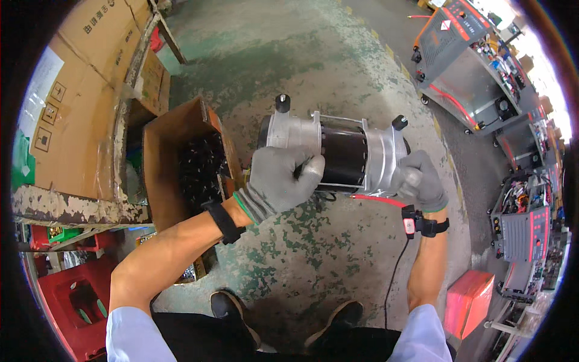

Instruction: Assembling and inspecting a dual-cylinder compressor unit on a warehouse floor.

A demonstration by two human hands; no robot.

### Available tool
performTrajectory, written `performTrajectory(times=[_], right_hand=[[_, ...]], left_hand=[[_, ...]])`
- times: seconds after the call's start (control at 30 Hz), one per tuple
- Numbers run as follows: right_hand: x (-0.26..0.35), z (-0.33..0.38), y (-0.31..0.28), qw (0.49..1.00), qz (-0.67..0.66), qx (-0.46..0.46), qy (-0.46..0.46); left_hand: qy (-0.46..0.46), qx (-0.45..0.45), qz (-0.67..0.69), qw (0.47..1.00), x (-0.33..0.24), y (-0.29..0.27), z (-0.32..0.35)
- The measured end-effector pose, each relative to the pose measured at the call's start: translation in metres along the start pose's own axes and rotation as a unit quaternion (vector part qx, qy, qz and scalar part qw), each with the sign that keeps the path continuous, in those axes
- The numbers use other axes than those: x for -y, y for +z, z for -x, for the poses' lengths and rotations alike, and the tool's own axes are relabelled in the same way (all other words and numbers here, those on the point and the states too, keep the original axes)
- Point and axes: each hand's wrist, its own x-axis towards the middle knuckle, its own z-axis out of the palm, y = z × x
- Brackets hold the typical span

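Worn green-painted concrete floor [313,78] in a workshop, with grey and orange machine cabinets [464,66] off to the right. Holding an electric motor [338,154] above the floor, long axis lying left to right: left hand [280,181] curled over the silver end cap with a thin dark tool pinched in it, right hand [420,179] clamped round the opposite end, both equally close. Just left of the motor, an open cardboard box [181,130] full of small dark parts, too fuzzy to name.
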Motion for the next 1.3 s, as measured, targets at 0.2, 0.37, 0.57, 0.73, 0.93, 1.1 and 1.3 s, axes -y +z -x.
performTrajectory(times=[0.2, 0.37, 0.57, 0.73, 0.93, 1.1, 1.3], right_hand=[[-0.018, -0.012, 0.067, 0.852, 0.06, -0.517, -0.053], [0.004, -0.006, 0.08, 0.794, -0.125, -0.595, 0.001], [-0.004, 0.018, 0.039, 0.969, 0.061, -0.237, -0.041], [0.001, -0.002, 0.014, 0.994, 0.093, -0.056, -0.031], [-0.01, -0.014, 0.039, 0.943, 0.047, -0.318, -0.089], [-0.006, -0.015, 0.079, 0.756, -0.148, -0.636, -0.047], [-0.019, 0.003, 0.059, 0.921, -0.101, -0.375, -0.009]], left_hand=[[-0.027, 0.0, -0.044, 0.999, -0.009, -0.011, 0.006], [0.031, -0.017, -0.016, 0.999, -0.015, 0.001, 0.013], [0.004, 0.029, -0.024, 0.999, -0.011, -0.011, 0.014], [-0.02, 0.004, -0.02, 1.0, -0.006, -0.005, -0.002], [-0.042, -0.014, -0.007, 0.999, 0.001, -0.006, -0.005], [0.0, -0.016, -0.054, 0.998, -0.016, -0.003, -0.002], [-0.047, 0.002, -0.042, 0.998, -0.002, -0.01, 0.008]])
